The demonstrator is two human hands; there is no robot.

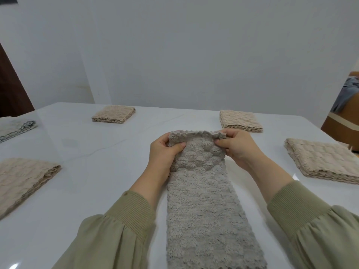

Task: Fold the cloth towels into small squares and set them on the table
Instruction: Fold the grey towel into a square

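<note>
Room: plain white wall (174, 55) at the back, a glossy white bench (97, 152) filling the foreground, and a cardboard box (342, 123) at the right edge.
Already set down: four beige folded towels lie on the bench: far-left square (113, 114), far-right square (240, 121), near-left square (23, 179) and near-right square (326, 160). All are well apart from the hands.
Odd one out: a pale loose cloth (15, 127) lies at the left edge, too cropped to tell whether it is folded.
Towel in play: the grey towel (206, 210) is a long narrow strip, flat on the bench between the two forearms. It runs from the hands towards the person and out of the bottom of the view.
Left hand: the left hand (165, 152) pinches the far left corner, thumb on top and fingers curled underneath.
Right hand: the right hand (239, 146) grips the far right corner the same way.
Far edge: it is lifted off the bench and curls back towards the person between the two hands.
Step, as I read it: the strip is made and the end-over-end fold is just starting.
Next move calls for: both corners travelling together towards the near end, kept level so the side edges stack, then a flat press on the crease.
Watch out: the near end is out of sight, so I cannot judge where the fold should land.
</note>
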